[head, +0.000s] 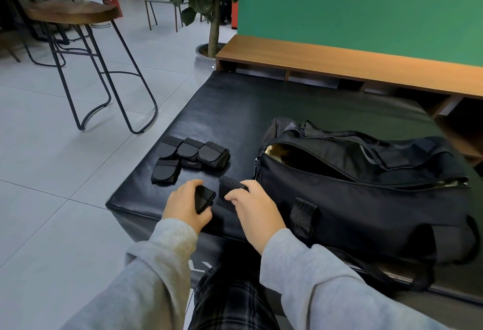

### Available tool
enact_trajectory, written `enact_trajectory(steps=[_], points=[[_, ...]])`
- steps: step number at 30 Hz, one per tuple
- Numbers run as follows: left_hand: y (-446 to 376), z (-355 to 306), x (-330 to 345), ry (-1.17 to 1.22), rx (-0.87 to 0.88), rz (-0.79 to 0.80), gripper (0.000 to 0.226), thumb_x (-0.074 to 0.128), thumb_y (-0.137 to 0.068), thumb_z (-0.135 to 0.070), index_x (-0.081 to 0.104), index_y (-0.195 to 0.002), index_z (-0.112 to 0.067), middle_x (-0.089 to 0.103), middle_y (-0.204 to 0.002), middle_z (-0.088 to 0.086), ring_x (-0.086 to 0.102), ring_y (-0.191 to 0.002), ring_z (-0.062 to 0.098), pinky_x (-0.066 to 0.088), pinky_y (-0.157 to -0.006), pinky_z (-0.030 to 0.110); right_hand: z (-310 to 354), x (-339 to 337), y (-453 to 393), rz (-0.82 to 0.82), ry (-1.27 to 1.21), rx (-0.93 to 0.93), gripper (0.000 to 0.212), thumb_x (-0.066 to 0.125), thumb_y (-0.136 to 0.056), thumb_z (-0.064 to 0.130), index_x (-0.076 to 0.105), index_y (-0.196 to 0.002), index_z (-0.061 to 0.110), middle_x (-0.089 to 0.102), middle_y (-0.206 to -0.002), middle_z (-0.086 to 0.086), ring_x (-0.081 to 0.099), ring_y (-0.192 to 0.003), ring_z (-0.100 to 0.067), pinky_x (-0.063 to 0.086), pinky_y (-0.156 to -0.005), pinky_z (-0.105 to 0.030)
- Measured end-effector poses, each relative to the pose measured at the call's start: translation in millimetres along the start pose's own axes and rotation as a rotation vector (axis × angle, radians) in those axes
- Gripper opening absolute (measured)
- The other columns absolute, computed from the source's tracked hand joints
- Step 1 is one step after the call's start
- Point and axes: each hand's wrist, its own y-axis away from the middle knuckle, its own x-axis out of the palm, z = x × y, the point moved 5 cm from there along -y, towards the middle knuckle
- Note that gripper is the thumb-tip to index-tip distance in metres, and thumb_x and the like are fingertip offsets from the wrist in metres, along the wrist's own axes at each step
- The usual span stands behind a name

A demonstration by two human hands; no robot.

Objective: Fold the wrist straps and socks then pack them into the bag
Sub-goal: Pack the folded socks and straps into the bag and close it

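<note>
A black duffel bag [366,199] lies on the black padded bench [235,105], its top zipper open. Several folded black wrist straps [192,157] sit in a cluster left of the bag. My left hand [187,205] grips one rolled end of a black wrist strap [205,199] near the bench's front edge. My right hand [254,209] pinches the other, perforated end of that strap [231,186], close to the bag's left end. No socks can be told apart from the straps.
A wooden bar stool [78,13] with black metal legs stands on the grey tile floor at left. A low wooden shelf [339,60] runs under a green wall behind the bench. A potted plant [211,50] stands at the bench's far corner.
</note>
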Motion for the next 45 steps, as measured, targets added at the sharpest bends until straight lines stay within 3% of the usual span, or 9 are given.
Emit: enact_trajectory(steps=[5,10,12,17,25,29,34,40,45], points=[[13,-23,-19,0.225,0.053,-0.153,0.06,0.07,-0.078,-0.016,0.043,-0.132,-0.017,0.054,-0.12,0.0,0.049,-0.115,0.019,0.04,-0.1,0.032,17,-31,4,-0.137,0.124,-0.105,0.03,0.044,-0.098,0.017,0.059,-0.123,0.015,0.046,-0.124,0.002,0.048,-0.11,-0.019,0.031,-0.082,-0.009],[25,-66,-27,0.3,0.232,-0.141,0.064,0.071,-0.078,-0.015,0.041,-0.135,-0.018,0.049,-0.125,-0.008,0.043,-0.12,0.009,0.032,-0.099,0.019,22,-53,11,-0.157,0.036,-0.046,0.042,0.051,-0.095,0.038,0.051,-0.132,0.018,0.03,-0.142,0.005,0.043,-0.121,-0.011,0.03,-0.095,-0.012],[28,-81,-25,0.283,0.287,-0.107,0.067,0.072,-0.077,-0.015,0.04,-0.136,-0.017,0.046,-0.123,-0.01,0.042,-0.12,0.008,0.03,-0.097,0.016,23,-60,14,-0.141,-0.049,-0.002,0.05,0.054,-0.09,0.046,0.05,-0.133,0.021,0.029,-0.141,0.007,0.043,-0.12,-0.01,0.038,-0.098,-0.019],[31,-110,-12,0.276,0.352,-0.063,0.069,0.069,-0.075,-0.009,0.039,-0.137,-0.019,0.046,-0.118,-0.011,0.041,-0.12,0.009,0.029,-0.096,0.013,26,-71,21,-0.176,-0.069,-0.035,0.033,0.061,-0.088,0.032,0.059,-0.119,0.02,0.044,-0.12,0.003,0.043,-0.095,-0.002,0.031,-0.073,0.006],[38,-132,-5,0.271,0.488,-0.055,0.072,0.073,-0.076,-0.013,0.036,-0.136,-0.026,0.038,-0.128,-0.016,0.035,-0.129,0.009,0.02,-0.102,0.005,14,-96,29,-0.252,-0.153,-0.022,0.029,0.062,-0.088,0.019,0.058,-0.117,0.021,0.05,-0.116,0.005,0.047,-0.099,-0.003,0.029,-0.074,0.007],[39,-138,-1,0.241,0.569,0.051,0.084,0.076,-0.074,-0.015,0.021,-0.129,-0.046,0.035,-0.143,-0.007,0.031,-0.134,0.008,0.026,-0.112,0.024,9,-108,31,-0.268,-0.247,-0.034,0.042,0.062,-0.088,0.018,0.049,-0.126,0.03,0.051,-0.124,0.009,0.048,-0.112,-0.002,0.039,-0.093,-0.011],[35,-150,6,0.22,0.569,0.088,0.085,0.075,-0.076,-0.016,0.015,-0.125,-0.05,0.032,-0.135,-0.018,0.028,-0.131,-0.003,0.019,-0.105,0.005,3,-120,36,-0.247,-0.302,0.0,0.06,0.061,-0.089,0.023,0.032,-0.14,0.034,0.049,-0.133,0.012,0.047,-0.12,-0.003,0.042,-0.098,-0.022],[28,-167,19,0.239,0.535,0.139,0.084,0.075,-0.075,-0.018,0.023,-0.137,-0.039,0.032,-0.132,-0.021,0.03,-0.131,0.002,0.024,-0.107,0.015,-10,-132,37,-0.259,-0.299,0.036,0.053,0.057,-0.091,0.021,0.034,-0.138,0.033,0.049,-0.13,0.013,0.048,-0.119,-0.006,0.041,-0.1,-0.025],[12,-168,5,0.089,0.625,-0.164,0.046,0.067,-0.078,-0.042,0.059,-0.116,-0.017,0.04,-0.14,-0.003,0.03,-0.132,0.015,0.026,-0.106,0.028,-25,-150,38,-0.383,-0.308,0.067,0.058,0.06,-0.091,0.017,0.028,-0.137,0.033,0.053,-0.122,0.007,0.054,-0.107,-0.008,0.041,-0.089,-0.02]])
